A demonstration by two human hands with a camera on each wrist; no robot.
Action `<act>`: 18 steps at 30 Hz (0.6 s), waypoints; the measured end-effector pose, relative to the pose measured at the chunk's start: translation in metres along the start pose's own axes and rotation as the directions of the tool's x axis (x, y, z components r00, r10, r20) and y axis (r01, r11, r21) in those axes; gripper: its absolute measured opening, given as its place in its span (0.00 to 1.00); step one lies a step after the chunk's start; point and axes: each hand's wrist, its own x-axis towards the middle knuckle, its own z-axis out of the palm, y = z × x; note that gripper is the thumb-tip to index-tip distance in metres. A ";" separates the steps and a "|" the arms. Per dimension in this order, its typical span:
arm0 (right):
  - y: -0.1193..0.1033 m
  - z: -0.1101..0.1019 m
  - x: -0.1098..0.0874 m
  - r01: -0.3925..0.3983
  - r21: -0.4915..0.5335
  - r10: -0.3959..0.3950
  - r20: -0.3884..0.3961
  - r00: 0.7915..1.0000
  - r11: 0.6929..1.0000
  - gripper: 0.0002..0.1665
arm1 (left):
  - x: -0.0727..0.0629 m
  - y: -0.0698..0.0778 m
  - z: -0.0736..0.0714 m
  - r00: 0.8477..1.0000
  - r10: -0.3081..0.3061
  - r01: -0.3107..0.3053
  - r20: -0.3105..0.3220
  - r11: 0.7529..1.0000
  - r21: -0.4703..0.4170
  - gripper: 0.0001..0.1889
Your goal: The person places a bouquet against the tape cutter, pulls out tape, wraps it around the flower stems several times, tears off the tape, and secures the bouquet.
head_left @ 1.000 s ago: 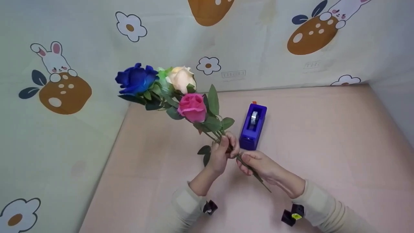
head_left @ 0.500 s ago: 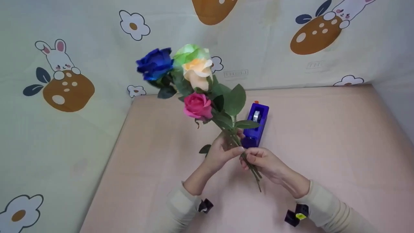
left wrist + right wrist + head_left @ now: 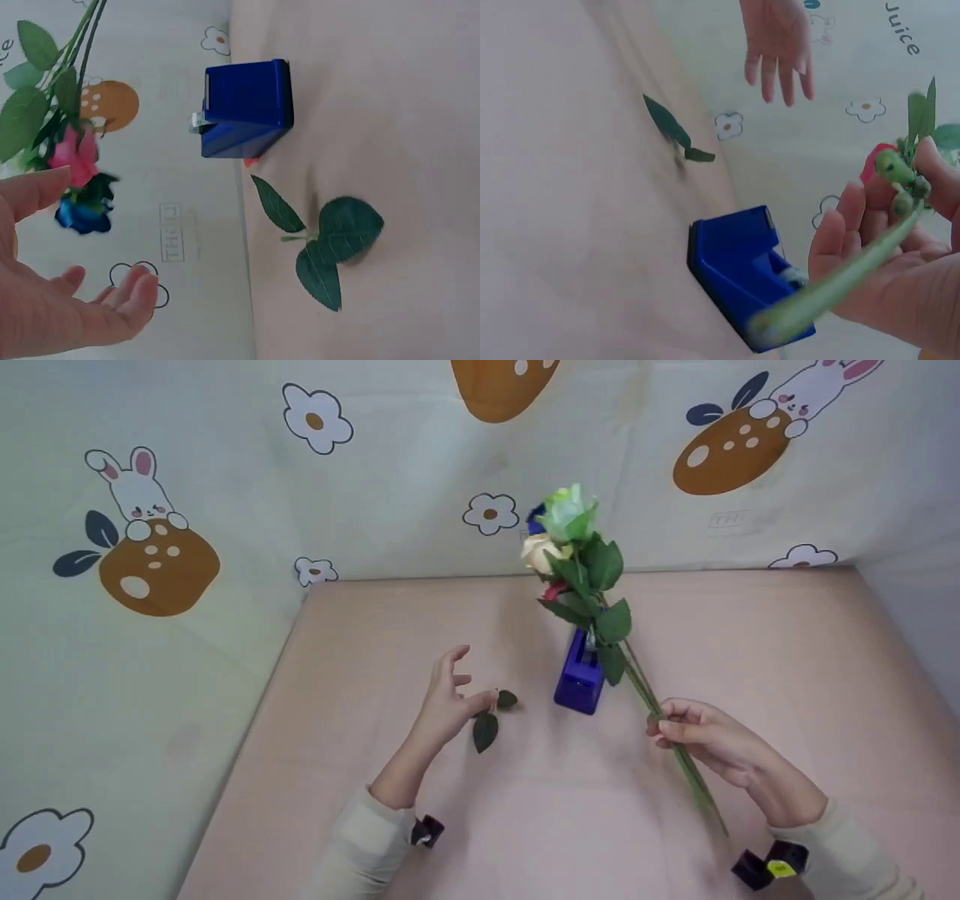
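My right hand (image 3: 709,739) pinches the stems of a bunch of artificial roses, with the blooms tilted up and to the left. A pale green rose (image 3: 568,514) and a cream rose (image 3: 541,553) show at the top; a pink rose (image 3: 75,154) and a blue rose (image 3: 84,214) show better in the left wrist view. My left hand (image 3: 442,701) is held apart from the bunch, fingers spread and holding nothing. Near its thumb a loose sprig of green leaves (image 3: 349,229) lies on the table. Behind the blooms stands a blue tape dispenser (image 3: 579,679), partly hidden.
The pink-covered table (image 3: 360,660) meets a printed cloth backdrop (image 3: 390,457) at its back and left edges. Another cloth wall (image 3: 911,607) rises on the right. Small black devices (image 3: 769,866) sit at both wrists.
My left hand has let go of the bunch and moved left. My right hand has carried the roses to the right, over the tape dispenser, uncovering the leaf sprig.
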 end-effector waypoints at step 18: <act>0.001 -0.042 -0.039 -0.203 -0.230 0.023 -0.608 0.793 0.952 0.08 | 0.002 -0.025 -0.015 0.987 -0.125 0.146 -0.096 0.955 0.257 0.42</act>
